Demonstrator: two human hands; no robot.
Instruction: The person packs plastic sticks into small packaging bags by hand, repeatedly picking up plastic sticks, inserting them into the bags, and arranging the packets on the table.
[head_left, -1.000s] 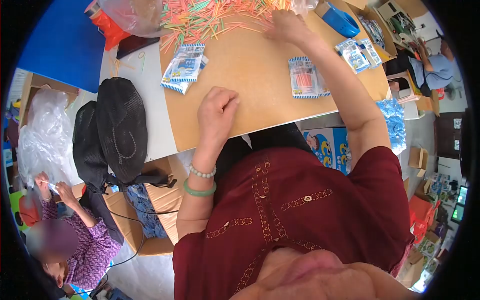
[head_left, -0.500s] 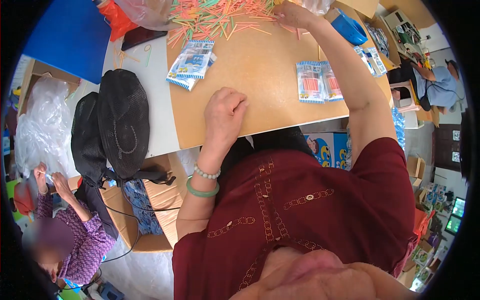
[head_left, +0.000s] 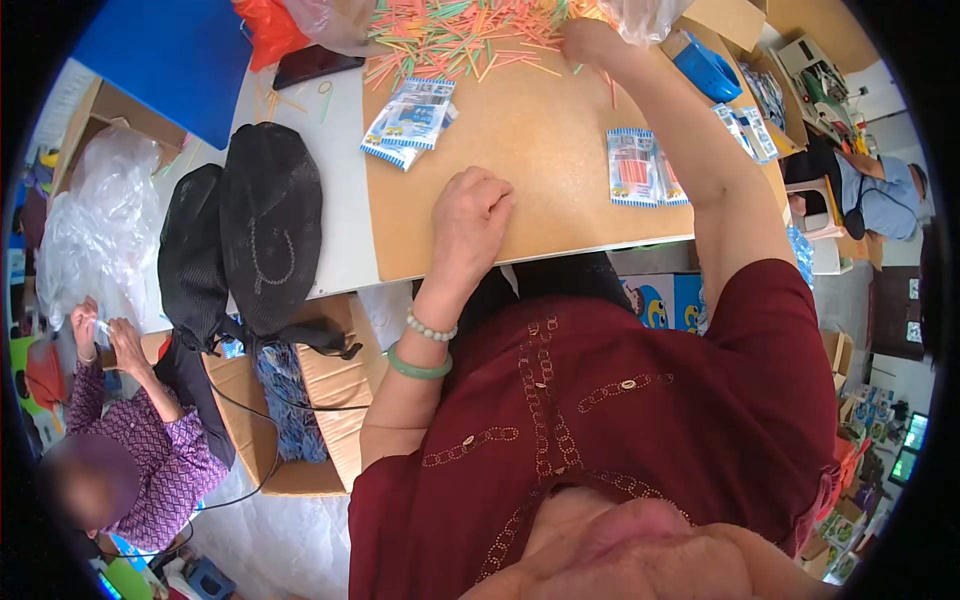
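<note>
My left hand (head_left: 473,215) is closed in a loose fist near the front edge of the brown board (head_left: 530,170); nothing sticks out of it. At the far side, my right hand (head_left: 592,45) has its fingers curled in at the right edge of a pile of thin coloured sticks (head_left: 470,40), pink, green and yellow. Whatever those fingers hold is hidden. Close below that hand is a pink stick (head_left: 613,92). Blue-and-white printed packets (head_left: 412,120) overlap at the left of the board. More packets with pink contents (head_left: 632,168) are beside my right forearm.
A black phone (head_left: 318,66) and black mesh bags (head_left: 270,225) are at left. A blue basket (head_left: 703,68) stands at far right, near small packets (head_left: 745,132). An open carton (head_left: 330,400) is below. Co-workers sit at left (head_left: 150,450) and right (head_left: 880,185).
The view has shifted slightly, so the table things appear farther right. My right hand has drawn a little toward me at the pile's edge. My left fist keeps its place on the board.
</note>
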